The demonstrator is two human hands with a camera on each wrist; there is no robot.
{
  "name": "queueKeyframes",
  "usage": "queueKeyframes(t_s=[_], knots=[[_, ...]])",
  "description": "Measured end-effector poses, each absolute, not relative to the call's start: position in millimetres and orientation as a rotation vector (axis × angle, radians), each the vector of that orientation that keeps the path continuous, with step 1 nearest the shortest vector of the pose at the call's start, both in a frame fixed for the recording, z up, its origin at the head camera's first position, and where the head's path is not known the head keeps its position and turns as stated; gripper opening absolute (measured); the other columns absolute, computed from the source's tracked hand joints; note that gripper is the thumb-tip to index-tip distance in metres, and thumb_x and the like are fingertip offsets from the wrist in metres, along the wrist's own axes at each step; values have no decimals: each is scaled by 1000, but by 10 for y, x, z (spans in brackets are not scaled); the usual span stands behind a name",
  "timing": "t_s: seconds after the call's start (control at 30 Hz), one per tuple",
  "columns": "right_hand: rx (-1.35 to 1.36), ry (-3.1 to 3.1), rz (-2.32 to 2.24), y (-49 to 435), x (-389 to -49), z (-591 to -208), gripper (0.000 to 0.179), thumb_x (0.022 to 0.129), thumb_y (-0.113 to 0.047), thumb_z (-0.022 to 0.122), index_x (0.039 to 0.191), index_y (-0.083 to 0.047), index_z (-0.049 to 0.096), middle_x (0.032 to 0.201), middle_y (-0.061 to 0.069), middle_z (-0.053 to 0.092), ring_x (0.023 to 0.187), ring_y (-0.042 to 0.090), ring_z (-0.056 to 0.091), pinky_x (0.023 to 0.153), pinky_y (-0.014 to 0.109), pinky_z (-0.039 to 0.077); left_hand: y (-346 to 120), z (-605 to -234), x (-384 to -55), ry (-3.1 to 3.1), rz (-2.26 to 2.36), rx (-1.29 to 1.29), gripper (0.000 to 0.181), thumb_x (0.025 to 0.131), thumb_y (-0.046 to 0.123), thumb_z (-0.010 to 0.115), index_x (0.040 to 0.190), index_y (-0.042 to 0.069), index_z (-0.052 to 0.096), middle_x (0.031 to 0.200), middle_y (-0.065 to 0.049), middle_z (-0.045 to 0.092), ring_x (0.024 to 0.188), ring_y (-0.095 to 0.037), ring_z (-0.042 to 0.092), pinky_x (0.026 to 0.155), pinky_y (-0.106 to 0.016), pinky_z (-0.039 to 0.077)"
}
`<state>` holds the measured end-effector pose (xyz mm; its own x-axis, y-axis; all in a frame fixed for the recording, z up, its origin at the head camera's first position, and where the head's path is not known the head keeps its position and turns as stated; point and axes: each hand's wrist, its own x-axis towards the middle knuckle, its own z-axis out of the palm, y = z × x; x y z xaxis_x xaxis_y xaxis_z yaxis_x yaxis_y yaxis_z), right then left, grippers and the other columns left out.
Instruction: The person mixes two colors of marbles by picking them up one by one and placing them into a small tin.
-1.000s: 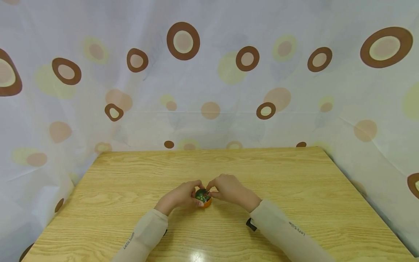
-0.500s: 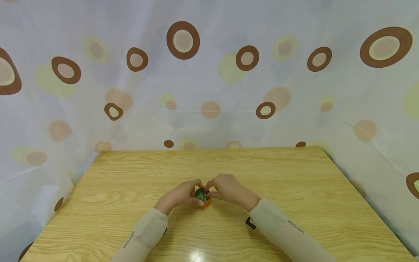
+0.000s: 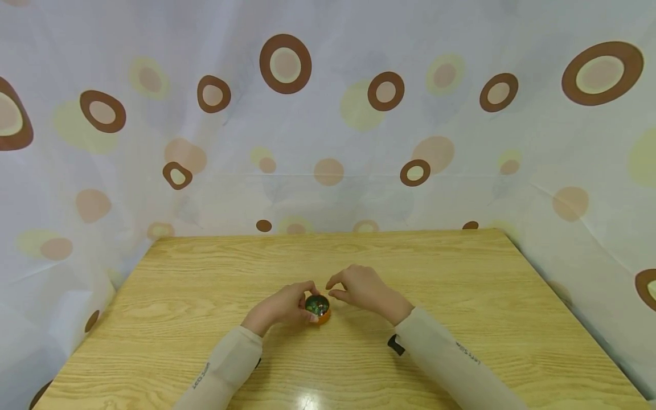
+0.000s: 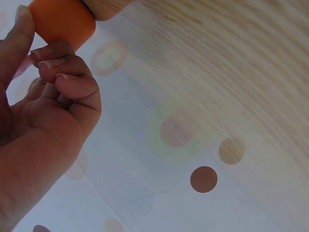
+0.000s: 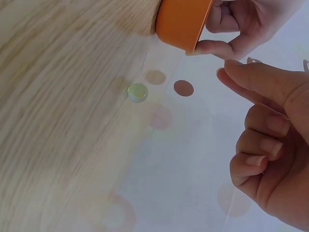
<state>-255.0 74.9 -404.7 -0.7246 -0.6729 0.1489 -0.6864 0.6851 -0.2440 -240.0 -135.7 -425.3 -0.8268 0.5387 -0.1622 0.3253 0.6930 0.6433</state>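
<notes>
A small round orange bowl (image 3: 324,319) stands on the table in the head view, with shiny green and dark pieces inside. Thumb and index finger of my left hand (image 3: 284,304) grip its rim from the left; the left wrist view shows the bowl's orange wall (image 4: 63,21) and the other fingers curled beside it. Just right of the bowl is my right hand (image 3: 364,290), thumb and index finger apart with nothing held between them. A clear glass marble (image 5: 137,93) with a green-yellow swirl appears against the tabletop in the right wrist view, away from the fingertips.
The wood-grain table (image 3: 435,273) extends all round both hands. A pale curtain (image 3: 328,125) with brown and yellow circles hangs behind it and along both sides. A small black device (image 3: 396,345) shows under the right sleeve (image 3: 446,359).
My right hand has drawn back from the bowl, up and to the right, and its thumb and index finger have parted. My left hand keeps its grip on the rim.
</notes>
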Motion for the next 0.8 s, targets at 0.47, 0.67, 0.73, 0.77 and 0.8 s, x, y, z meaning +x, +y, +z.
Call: queueKeyframes(t_s=[0.47, 0.67, 0.73, 0.77, 0.8], knots=[[1095, -2858, 473, 848, -2665, -4115, 14, 89, -20, 71, 99, -11, 76, 91, 5, 73, 59, 9, 58, 51, 23, 45, -1364, -4235, -2396, 2562, 893, 694, 41, 84, 16, 76, 118, 6, 54, 68, -3, 50, 58, -14, 42, 57, -29, 36], [1055, -2937, 489, 871, -2715, -4177, 11, 88, -15, 72, 96, -10, 76, 92, 7, 72, 56, 9, 56, 51, 25, 45, -1367, -4245, -2402, 2561, 906, 692, 41, 84, 16, 76, 117, 7, 54, 69, -3, 49, 60, -15, 42, 58, -29, 36], [1039, -2971, 474, 875, -2732, -4206, 10, 87, -14, 72, 96, -11, 76, 92, 6, 72, 60, 11, 58, 53, 27, 47, -1366, -4250, -2402, 2563, 906, 689, 41, 84, 16, 76, 118, 7, 55, 69, -3, 49, 60, -15, 42, 58, -30, 36], [1031, -2987, 471, 877, -2740, -4221, 10, 87, -14, 73, 96, -11, 77, 93, 6, 72, 64, 14, 60, 55, 29, 49, -1366, -4249, -2401, 2564, 905, 689, 41, 84, 16, 76, 118, 7, 55, 69, -3, 49, 60, -15, 42, 59, -30, 36], [1027, -2998, 459, 878, -2747, -4235, 9, 86, -13, 73, 95, -11, 77, 94, 6, 72, 68, 16, 62, 57, 31, 50, -1365, -4250, -2400, 2565, 905, 688, 41, 84, 16, 76, 118, 6, 55, 69, -3, 49, 60, -15, 42, 59, -30, 36]])
